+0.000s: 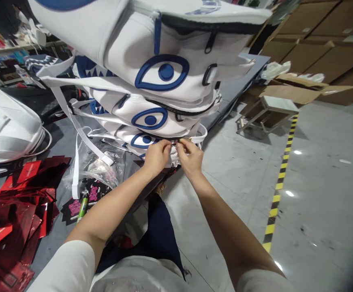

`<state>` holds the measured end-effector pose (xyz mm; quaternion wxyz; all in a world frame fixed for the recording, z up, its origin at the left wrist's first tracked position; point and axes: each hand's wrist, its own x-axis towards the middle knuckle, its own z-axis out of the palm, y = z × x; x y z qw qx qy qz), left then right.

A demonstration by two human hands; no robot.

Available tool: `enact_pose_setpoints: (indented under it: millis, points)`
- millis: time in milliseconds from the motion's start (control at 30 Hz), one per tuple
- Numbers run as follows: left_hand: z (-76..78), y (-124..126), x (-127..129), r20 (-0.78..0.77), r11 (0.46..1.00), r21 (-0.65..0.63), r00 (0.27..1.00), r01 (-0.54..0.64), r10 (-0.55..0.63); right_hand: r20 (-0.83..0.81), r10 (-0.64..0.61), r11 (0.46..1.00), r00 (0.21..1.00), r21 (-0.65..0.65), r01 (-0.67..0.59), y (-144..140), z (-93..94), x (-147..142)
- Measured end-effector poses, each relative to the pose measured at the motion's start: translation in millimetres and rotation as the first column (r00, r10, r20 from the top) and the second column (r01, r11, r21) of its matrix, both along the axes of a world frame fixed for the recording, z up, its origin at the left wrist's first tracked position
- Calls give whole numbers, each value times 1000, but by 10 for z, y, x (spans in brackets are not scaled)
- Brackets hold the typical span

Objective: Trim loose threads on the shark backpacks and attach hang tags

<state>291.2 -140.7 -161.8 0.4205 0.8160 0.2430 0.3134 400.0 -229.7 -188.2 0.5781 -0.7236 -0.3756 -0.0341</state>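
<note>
White backpacks with blue eye patches lie stacked on the table; the top backpack [200, 61] is the largest in view. Below it are a second backpack [182, 119] and a lower one [120, 134]. At the right side of the lower backpack, my left hand [159, 156] and my right hand [191, 158] meet almost fingertip to fingertip. Both are closed in a pinch. Whatever sits between the fingers is too small and covered to name. White straps [79, 134] hang from the stack on the left.
Red foil packets [27, 215] cover the table's left part, near black cards with pink figures [94, 190], a green tube [83, 209] and clear plastic bags [106, 170]. Another white bag [9, 121] lies left. A stool [279, 104] and cardboard boxes [313, 56] stand right.
</note>
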Motion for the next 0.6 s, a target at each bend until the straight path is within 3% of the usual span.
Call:
enact_pose_setpoints:
  millis: [67, 167, 233, 367, 467, 533, 600]
  points:
    - [-23, -19, 56, 16, 999, -38, 1000, 16, -15, -120, 85, 996, 989, 8, -85, -11, 48, 42]
    - [-52, -26, 80, 45, 974, -217, 997, 69, -61, -254, 189, 982, 949, 45, -183, -24, 142, 87]
    - [-61, -10, 28, 56, 937, -324, 991, 130, -118, -267, 169, 983, 949, 111, -144, -41, 191, 99]
    - [-3, 78, -239, 50, 856, -372, 929, 358, -367, -314, 64, 954, 947, 298, 34, -84, 212, 57]
    - [63, 134, -416, 148, 766, -418, 868, 488, -473, -346, 141, 923, 927, 385, 3, -61, 198, -11]
    - [55, 132, -449, 209, 796, -388, 886, 464, -414, -328, 192, 884, 925, 467, -18, -15, 202, -46]
    - [-13, 105, -416, 242, 900, -314, 942, 302, -232, -289, 209, 862, 934, 506, -36, 27, 222, -65]
